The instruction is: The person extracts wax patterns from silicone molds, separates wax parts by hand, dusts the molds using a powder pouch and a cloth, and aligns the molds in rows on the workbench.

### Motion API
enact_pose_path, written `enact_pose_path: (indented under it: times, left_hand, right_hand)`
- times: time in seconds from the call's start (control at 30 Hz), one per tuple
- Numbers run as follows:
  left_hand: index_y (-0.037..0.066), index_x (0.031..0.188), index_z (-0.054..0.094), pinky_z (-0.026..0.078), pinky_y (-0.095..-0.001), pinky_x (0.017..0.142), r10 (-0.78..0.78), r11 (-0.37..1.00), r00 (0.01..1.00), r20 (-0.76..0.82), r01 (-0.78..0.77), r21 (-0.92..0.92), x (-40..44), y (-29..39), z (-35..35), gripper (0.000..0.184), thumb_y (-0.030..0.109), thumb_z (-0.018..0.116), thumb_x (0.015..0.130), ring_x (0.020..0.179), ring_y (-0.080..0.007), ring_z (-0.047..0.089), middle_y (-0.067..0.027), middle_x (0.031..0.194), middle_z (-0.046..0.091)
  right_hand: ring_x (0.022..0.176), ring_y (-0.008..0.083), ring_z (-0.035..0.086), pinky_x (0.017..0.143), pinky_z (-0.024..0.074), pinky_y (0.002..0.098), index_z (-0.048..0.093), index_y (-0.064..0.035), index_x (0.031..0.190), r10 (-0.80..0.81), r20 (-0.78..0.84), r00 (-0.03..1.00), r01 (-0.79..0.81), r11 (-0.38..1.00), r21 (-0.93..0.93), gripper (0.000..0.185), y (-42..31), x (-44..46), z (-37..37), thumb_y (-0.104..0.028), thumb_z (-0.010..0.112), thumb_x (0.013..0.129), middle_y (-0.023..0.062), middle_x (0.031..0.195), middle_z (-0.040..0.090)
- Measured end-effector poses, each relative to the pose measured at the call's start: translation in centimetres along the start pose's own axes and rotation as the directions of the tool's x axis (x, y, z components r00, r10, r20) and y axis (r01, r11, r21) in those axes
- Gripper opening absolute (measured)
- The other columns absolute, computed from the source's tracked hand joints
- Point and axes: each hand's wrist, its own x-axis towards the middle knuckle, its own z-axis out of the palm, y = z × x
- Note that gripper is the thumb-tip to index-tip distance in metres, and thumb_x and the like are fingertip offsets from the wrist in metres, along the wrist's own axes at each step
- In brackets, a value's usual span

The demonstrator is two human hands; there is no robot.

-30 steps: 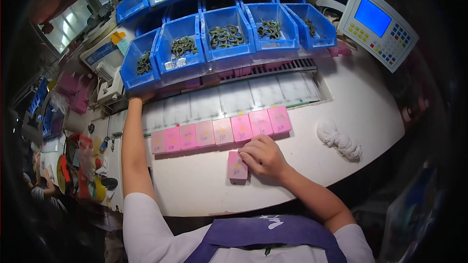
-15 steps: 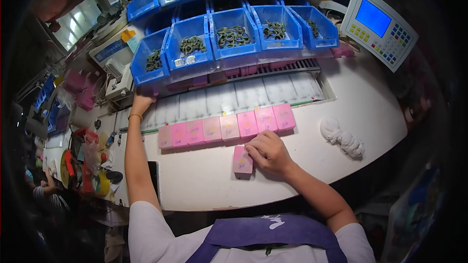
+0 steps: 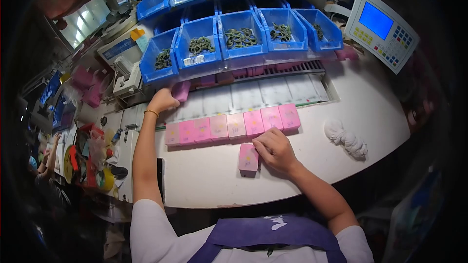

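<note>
My left hand (image 3: 164, 100) is closed on a pink block (image 3: 181, 91), held tilted over the left part of the white slotted panel (image 3: 243, 93). My right hand (image 3: 276, 150) rests on the worktop, fingers curled together, the thumb and fingertips at the upper right corner of a single pink block (image 3: 248, 158). This block has a yellow dot and handwriting on top. Just behind it stands a row of several pink blocks (image 3: 218, 127), side by side, with handwritten marks; two look paler. My fingers partly hide the right-hand block's corner.
Blue bins (image 3: 242, 34) holding green ring-shaped pieces stand in tiers behind. A keypad panel with a blue screen (image 3: 376, 20) is at right, above a twisted white cloth (image 3: 345, 139). A dark phone-like object (image 3: 161, 180) lies at left. Another person's arm (image 3: 50, 158) shows far left.
My left hand has come out from beneath the left bins, moving right, and a pink block now shows in it. My right hand stays by the single block. The view has shifted slightly.
</note>
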Motion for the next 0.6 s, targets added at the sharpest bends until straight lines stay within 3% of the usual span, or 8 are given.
enact_pose_path:
  times: [0.07,0.13,0.17,0.3,0.37,0.6]
  left_hand:
    - [0.015,0.139,0.052,0.054,-0.0426,0.085,0.320,0.945,0.943,-0.094,-0.309,0.109,0.2,0.0,2.2,0.087,0.022,0.077,0.057,0.094,-0.0378,0.067,-0.0198,0.107,0.069]
    - [0.022,0.133,0.055,0.053,-0.0425,0.089,0.353,0.935,0.934,-0.059,-0.350,0.064,-2.8,4.8,1.6,0.081,0.020,0.078,0.054,0.104,-0.0378,0.064,-0.0149,0.115,0.064]
    - [0.026,0.126,0.056,0.053,-0.0426,0.089,0.324,0.946,0.945,-0.051,-0.323,0.023,-3.1,5.9,2.1,0.076,0.018,0.078,0.054,0.106,-0.0386,0.062,-0.0110,0.117,0.061]
    - [0.023,0.127,0.056,0.052,-0.0430,0.090,0.251,0.964,0.968,0.003,-0.251,0.092,-4.6,9.8,2.5,0.074,0.018,0.077,0.056,0.107,-0.0362,0.062,-0.0096,0.117,0.060]
    - [0.026,0.126,0.057,0.054,-0.0433,0.087,0.219,0.963,0.975,-0.026,-0.212,0.166,-4.8,10.5,2.9,0.072,0.018,0.077,0.057,0.102,-0.0351,0.064,-0.0076,0.114,0.060]
    - [0.027,0.125,0.057,0.053,-0.0436,0.088,0.226,0.970,0.973,-0.037,-0.221,0.103,-4.1,12.7,4.2,0.071,0.017,0.077,0.057,0.103,-0.0352,0.065,-0.0067,0.115,0.061]
  right_hand:
    - [0.076,0.0263,0.058,0.069,0.0483,0.0368,0.068,-0.0012,0.085,0.007,0.019,1.000,-0.007,1.000,-0.022,0.004,0.0,0.1,0.1,-0.004,0.070,0.084,0.0082,0.079,0.066]
    - [0.076,0.0262,0.058,0.069,0.0482,0.0369,0.068,-0.0014,0.086,0.023,0.026,0.999,-0.022,1.000,-0.010,0.004,-0.2,0.2,0.0,-0.004,0.070,0.085,0.0084,0.078,0.066]
    - [0.076,0.0260,0.058,0.069,0.0482,0.0370,0.068,-0.0015,0.086,0.037,0.027,0.999,-0.037,0.999,-0.007,0.004,-0.3,0.2,0.0,-0.004,0.070,0.085,0.0085,0.077,0.065]
    - [0.075,0.0260,0.058,0.069,0.0481,0.0370,0.068,-0.0017,0.086,0.039,0.015,0.999,-0.039,0.999,0.013,0.003,-0.3,0.2,0.0,-0.004,0.070,0.085,0.0085,0.076,0.065]
    - [0.075,0.0259,0.058,0.070,0.0481,0.0368,0.068,-0.0017,0.085,0.029,0.003,1.000,-0.029,0.999,0.020,0.004,-0.1,0.1,0.1,-0.004,0.071,0.085,0.0082,0.077,0.066]
    - [0.076,0.0257,0.057,0.070,0.0477,0.0359,0.069,-0.0019,0.084,0.016,0.015,1.000,-0.017,1.000,0.014,0.003,-0.1,-0.2,0.0,-0.005,0.071,0.084,0.0078,0.077,0.066]
